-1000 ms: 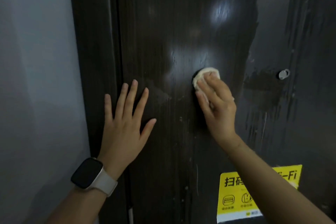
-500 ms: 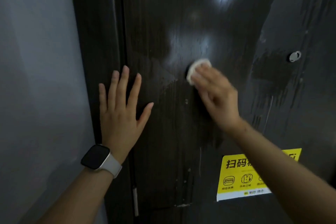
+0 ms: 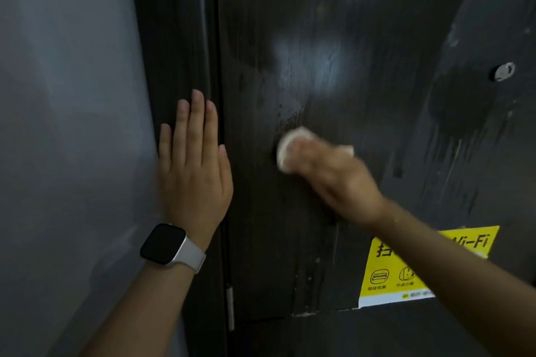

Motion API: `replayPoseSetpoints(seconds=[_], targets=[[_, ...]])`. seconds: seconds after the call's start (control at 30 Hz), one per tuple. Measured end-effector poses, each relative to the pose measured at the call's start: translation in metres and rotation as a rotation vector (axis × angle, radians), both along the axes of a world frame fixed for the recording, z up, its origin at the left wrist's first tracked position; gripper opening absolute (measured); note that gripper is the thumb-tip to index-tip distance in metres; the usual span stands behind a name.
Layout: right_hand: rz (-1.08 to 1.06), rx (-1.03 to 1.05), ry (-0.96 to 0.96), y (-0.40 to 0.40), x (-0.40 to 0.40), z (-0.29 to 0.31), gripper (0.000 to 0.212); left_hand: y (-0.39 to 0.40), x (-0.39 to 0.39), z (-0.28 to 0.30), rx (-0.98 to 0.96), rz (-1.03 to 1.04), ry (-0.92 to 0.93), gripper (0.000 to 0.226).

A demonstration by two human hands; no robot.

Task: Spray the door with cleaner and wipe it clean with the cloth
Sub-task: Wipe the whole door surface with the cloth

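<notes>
The dark door (image 3: 319,23) fills the view, wet and streaked with cleaner. My right hand (image 3: 333,177) presses a small white cloth (image 3: 285,148) against the door at mid height; the hand is blurred by motion and covers most of the cloth. My left hand (image 3: 194,165) lies flat on the door frame (image 3: 174,38), fingers together, holding nothing; a dark watch sits on its wrist. No spray bottle is in view.
A grey wall (image 3: 66,124) stands to the left of the frame. A yellow Wi-Fi sticker (image 3: 385,278) is stuck low on the door, partly behind my right forearm. A small round metal fitting (image 3: 504,71) sits at the right. A hinge (image 3: 230,307) shows low on the door's edge.
My right hand and the cloth have swept down and slightly left across the door. My left hand's fingers have closed together and it has shifted left onto the frame.
</notes>
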State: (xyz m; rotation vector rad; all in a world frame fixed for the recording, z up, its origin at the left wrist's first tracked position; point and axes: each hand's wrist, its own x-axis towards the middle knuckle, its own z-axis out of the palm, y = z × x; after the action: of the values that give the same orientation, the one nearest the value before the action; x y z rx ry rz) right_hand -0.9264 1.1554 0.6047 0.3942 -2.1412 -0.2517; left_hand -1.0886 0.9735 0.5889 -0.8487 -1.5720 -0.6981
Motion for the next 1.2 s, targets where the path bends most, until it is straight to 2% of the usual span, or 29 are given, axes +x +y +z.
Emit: replayPoseSetpoints(seconds=[0.1,0.17,0.23,0.37,0.43,0.53,0.73,0.83,0.97,1.03,1.1,1.2], targets=[[-0.055,-0.04,0.268,-0.009,-0.02,0.065,0.028,-0.001,-0.002,-0.008,0.061,0.004,-0.036,0.057],[-0.028,-0.096,0.376,-0.015,-0.034,0.081,0.028,-0.004,-0.004,-0.015,0.047,0.009,-0.032,0.058],[-0.022,-0.101,0.353,-0.02,-0.041,0.064,0.029,-0.006,-0.007,-0.019,0.024,0.0,-0.013,0.059],[0.046,0.002,0.088,-0.029,-0.041,-0.02,0.029,-0.007,-0.011,-0.019,0.012,-0.011,-0.007,0.059],[0.029,0.075,0.015,-0.031,-0.037,-0.037,0.029,-0.008,-0.01,-0.02,0.006,-0.014,-0.008,0.059],[-0.011,0.073,0.05,-0.033,-0.039,-0.007,0.031,-0.007,-0.009,-0.02,0.005,-0.009,-0.007,0.059],[0.005,-0.097,0.369,-0.056,-0.074,0.114,0.029,-0.008,-0.011,-0.02,-0.012,-0.011,0.017,0.055],[0.002,-0.121,0.363,-0.06,-0.077,0.096,0.033,-0.009,-0.011,-0.018,0.016,-0.049,0.005,0.058],[-0.034,-0.03,0.13,-0.059,-0.061,0.004,0.039,-0.012,-0.011,-0.017,0.012,-0.099,-0.016,0.058],[-0.008,0.01,0.048,-0.056,-0.055,-0.015,0.036,-0.014,-0.012,-0.017,-0.005,-0.12,-0.007,0.056],[-0.032,0.045,0.033,-0.055,-0.051,-0.001,0.035,-0.016,-0.012,-0.017,-0.028,-0.122,0.001,0.055],[-0.059,-0.027,0.194,-0.059,-0.056,0.049,0.033,-0.017,-0.011,-0.017,-0.039,-0.111,-0.009,0.055]])
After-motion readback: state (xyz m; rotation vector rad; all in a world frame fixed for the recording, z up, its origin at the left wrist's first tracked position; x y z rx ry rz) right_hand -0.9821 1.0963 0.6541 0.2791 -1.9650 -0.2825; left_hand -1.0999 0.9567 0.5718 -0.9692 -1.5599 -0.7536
